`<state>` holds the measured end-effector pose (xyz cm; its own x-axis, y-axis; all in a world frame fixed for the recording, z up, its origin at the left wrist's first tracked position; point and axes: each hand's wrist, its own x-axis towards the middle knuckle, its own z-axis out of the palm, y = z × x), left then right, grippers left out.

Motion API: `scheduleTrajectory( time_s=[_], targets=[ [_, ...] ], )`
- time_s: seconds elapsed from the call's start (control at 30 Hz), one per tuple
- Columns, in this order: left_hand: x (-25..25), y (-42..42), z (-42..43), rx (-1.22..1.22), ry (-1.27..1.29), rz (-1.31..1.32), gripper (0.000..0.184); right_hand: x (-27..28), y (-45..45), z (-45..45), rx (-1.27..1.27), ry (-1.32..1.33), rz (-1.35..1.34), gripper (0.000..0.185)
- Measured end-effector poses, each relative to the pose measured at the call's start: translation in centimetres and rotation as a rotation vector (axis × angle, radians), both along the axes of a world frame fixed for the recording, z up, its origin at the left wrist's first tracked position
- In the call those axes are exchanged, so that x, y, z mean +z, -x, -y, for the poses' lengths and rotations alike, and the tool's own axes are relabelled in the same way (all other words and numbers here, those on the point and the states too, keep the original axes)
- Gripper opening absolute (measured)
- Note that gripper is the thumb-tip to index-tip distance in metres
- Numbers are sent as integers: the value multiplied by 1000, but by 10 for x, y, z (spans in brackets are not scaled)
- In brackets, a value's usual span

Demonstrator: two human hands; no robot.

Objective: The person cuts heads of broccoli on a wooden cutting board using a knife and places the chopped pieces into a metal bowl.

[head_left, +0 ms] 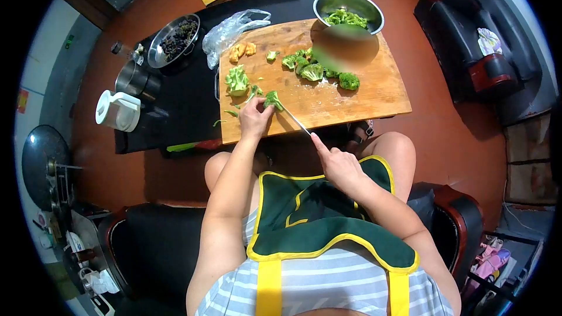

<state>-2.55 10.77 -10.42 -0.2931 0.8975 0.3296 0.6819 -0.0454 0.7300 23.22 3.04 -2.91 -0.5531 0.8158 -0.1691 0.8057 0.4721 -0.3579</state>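
My left hand (pixel 254 118) is closed on a small broccoli floret (pixel 273 100) near the front left of the wooden cutting board (pixel 351 111). A knife (pixel 295 122) is gripped in my right hand (pixel 338 167), its index finger stretched along the blade's back. The blade tip reaches the floret; whether it has cut in I cannot tell. Left of it stands a thick broccoli stalk (pixel 237 81) with trimmed scraps (pixel 232 113) around it. Several cut florets (pixel 312 72) lie further back on the board. A blurred patch hides part of the board behind them.
A steel bowl (pixel 377 14) with green pieces sits at the board's back right corner. Ginger-like yellow chunks (pixel 242 51) and a plastic bag (pixel 231 29) are at the back left. Left on the black table (pixel 193 96) stand a basin of dark grapes (pixel 175 41), a steel pot (pixel 137 80) and a pitcher (pixel 118 110).
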Motion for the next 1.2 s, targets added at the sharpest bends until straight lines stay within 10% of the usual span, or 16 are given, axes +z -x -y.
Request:
scheduleTrajectory(
  time_s=[0.5,0.77,0.87,1.2],
  targets=[
    [-3,2,2,8,53,69,21,-21,25,-34,32,105,5,65],
    [7,-3,14,-158,-194,-104,34,-35,5,-42,-363,495,-597,45],
    [-8,8,8,-245,-41,-155,46,-51,-9,-39,-224,-52,-492,47],
    [-4,-40,12,-74,-199,-92,40,-2,-20,-7,-98,-48,-83,59]
  ],
)
